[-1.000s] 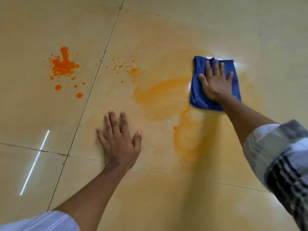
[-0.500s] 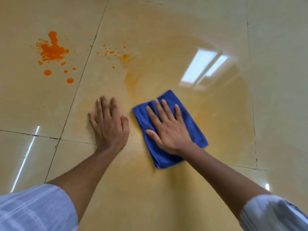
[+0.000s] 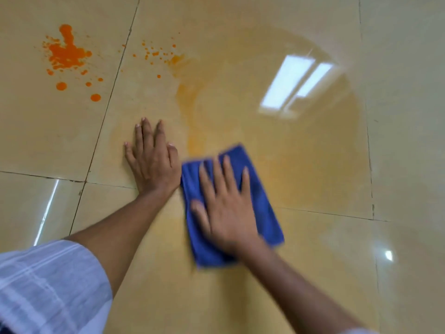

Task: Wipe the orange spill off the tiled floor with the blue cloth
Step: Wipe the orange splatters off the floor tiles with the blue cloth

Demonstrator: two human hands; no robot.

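Observation:
A folded blue cloth (image 3: pixel 261 201) lies flat on the beige tiled floor (image 3: pixel 301 273) at the centre. My right hand (image 3: pixel 225 208) presses down on it with fingers spread, blurred by motion. Just left of the cloth, my left hand (image 3: pixel 153 160) rests palm down on the floor, fingers apart, holding nothing. A thick orange spill (image 3: pixel 66 53) with scattered drops sits on the far left tile. Smaller orange specks (image 3: pixel 156 54) lie across the grout line. A pale orange smear (image 3: pixel 190 109) runs from the specks toward the cloth, inside a wide yellowish wet film.
Dark grout lines (image 3: pixel 106 112) divide the glossy tiles. A bright window reflection (image 3: pixel 296 83) shines on the wet floor at the upper right. My pale checked sleeve (image 3: pixel 48 285) fills the lower left corner.
My right hand has swept the cloth from the far right down and left, ending beside my left hand. The orange streaks in the middle are wiped to a faint film. My left hand stays planted.

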